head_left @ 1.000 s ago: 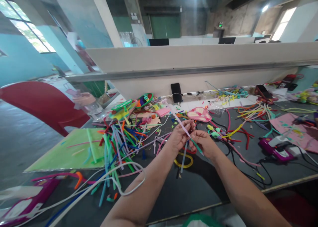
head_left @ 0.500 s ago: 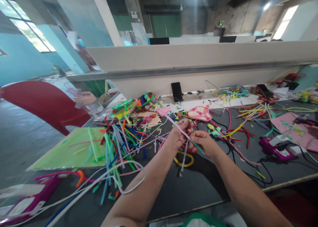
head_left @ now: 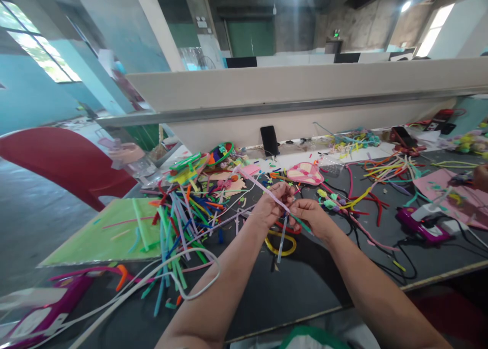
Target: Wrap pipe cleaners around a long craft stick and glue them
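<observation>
My left hand (head_left: 271, 208) and my right hand (head_left: 309, 215) meet above the dark table (head_left: 290, 293), both pinched on a thin lilac pipe cleaner (head_left: 263, 187) that runs up to the left from my fingers. A green stem (head_left: 304, 224) pokes out under my right hand, and a pale strand (head_left: 281, 238) hangs below the grip. A yellow loop (head_left: 281, 247) and a red loop lie on the table just under my hands.
A heap of coloured pipe cleaners (head_left: 183, 211) lies to the left beside a green sheet (head_left: 102, 232). A pink fan-shaped piece (head_left: 305, 173), purple glue guns (head_left: 419, 226) (head_left: 41, 313), a phone (head_left: 269, 140) against the divider and a red chair (head_left: 64, 161) surround the spot. Another person's hand (head_left: 481, 176) shows at far right.
My hands have stayed pinched on the lilac pipe cleaner with small finger shifts. The view has drifted slightly, and another person's hand has come in at the far right.
</observation>
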`<state>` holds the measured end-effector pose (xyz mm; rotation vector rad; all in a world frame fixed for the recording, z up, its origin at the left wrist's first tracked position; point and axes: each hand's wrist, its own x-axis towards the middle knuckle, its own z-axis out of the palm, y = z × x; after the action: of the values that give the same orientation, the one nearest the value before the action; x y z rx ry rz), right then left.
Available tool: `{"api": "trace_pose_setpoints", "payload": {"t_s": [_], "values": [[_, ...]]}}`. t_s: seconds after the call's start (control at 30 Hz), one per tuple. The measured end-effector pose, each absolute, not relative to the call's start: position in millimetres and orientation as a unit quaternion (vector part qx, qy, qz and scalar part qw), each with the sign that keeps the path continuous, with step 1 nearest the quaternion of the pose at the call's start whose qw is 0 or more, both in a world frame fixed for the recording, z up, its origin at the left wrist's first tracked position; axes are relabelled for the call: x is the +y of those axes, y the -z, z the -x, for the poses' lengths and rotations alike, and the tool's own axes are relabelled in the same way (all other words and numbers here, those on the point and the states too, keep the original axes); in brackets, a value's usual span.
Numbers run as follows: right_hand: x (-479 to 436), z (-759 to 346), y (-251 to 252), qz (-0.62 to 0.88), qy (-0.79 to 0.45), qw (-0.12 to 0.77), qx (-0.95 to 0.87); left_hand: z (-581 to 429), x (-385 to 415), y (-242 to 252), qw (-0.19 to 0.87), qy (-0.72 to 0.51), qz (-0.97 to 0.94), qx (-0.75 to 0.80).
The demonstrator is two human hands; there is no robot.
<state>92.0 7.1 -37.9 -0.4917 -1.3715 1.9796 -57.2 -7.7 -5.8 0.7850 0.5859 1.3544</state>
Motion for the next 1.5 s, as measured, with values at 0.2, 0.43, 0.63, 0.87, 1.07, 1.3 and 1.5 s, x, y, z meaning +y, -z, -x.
{"api": "trace_pose_setpoints", "payload": {"t_s": [0.2,0.43,0.63,0.87,1.07,1.3,1.5], "values": [[16,-94,35,0.223,-0.715,0.493,-0.442,52,-1,13,0.659,-0.636,-0.308,0.259],[18,-90,39,0.197,-0.692,0.557,-0.414,26,-12,13,0.669,-0.598,-0.346,0.276],[16,-97,34,0.215,-0.644,0.505,-0.533,20,-17,2,0.578,-0.647,-0.365,0.338],[35,-120,28,0.255,-0.554,0.629,-0.483,29,-24,-14,0.619,-0.587,-0.405,0.33],[43,-120,31,0.218,-0.547,0.677,-0.44,18,-25,-2,0.627,-0.558,-0.433,0.329],[44,-122,32,0.224,-0.525,0.688,-0.449,13,-26,1,0.628,-0.537,-0.446,0.344],[45,-123,35,0.23,-0.519,0.684,-0.457,13,-26,3,0.627,-0.534,-0.442,0.354]]}}
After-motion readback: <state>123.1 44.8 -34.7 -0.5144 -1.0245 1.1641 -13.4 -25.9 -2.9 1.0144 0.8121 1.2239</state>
